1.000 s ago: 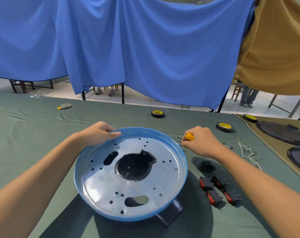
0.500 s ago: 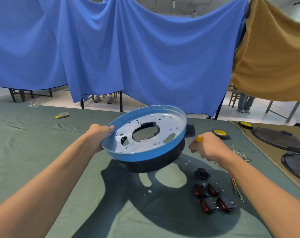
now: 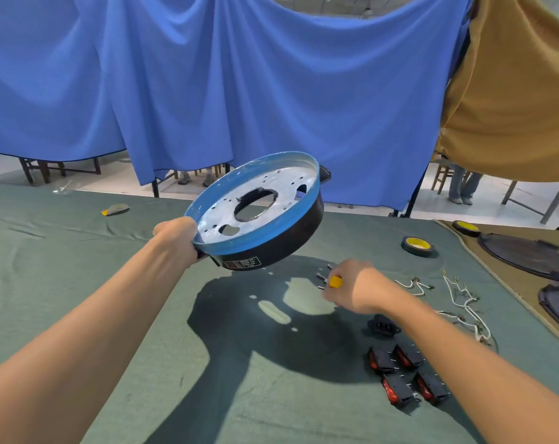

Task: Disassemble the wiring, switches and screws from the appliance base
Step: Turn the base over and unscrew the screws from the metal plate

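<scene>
My left hand [image 3: 177,236] grips the near rim of the round appliance base [image 3: 265,232], blue-rimmed with a silver perforated plate and black wall, and holds it tilted in the air above the table. My right hand [image 3: 352,290] is lower, near the cloth, curled round a tool with a yellow handle [image 3: 335,281]. A few screws [image 3: 323,277] lie just left of that hand. Several black and red switches [image 3: 406,373] and a black socket part [image 3: 384,326] lie on the cloth by my right forearm. White wires [image 3: 464,299] lie to the right.
The table is covered in green cloth [image 3: 79,283]. A yellow and black tape roll [image 3: 417,246] sits at the back right, another [image 3: 465,227] beside dark round lids [image 3: 528,254] on a brown cloth. A small yellow-edged item [image 3: 115,209] lies far left. Blue curtains hang behind.
My left hand has lifted the base off the table and carried it up and away, tilting it. My right hand has dropped toward the cloth with the yellow-handled tool.
</scene>
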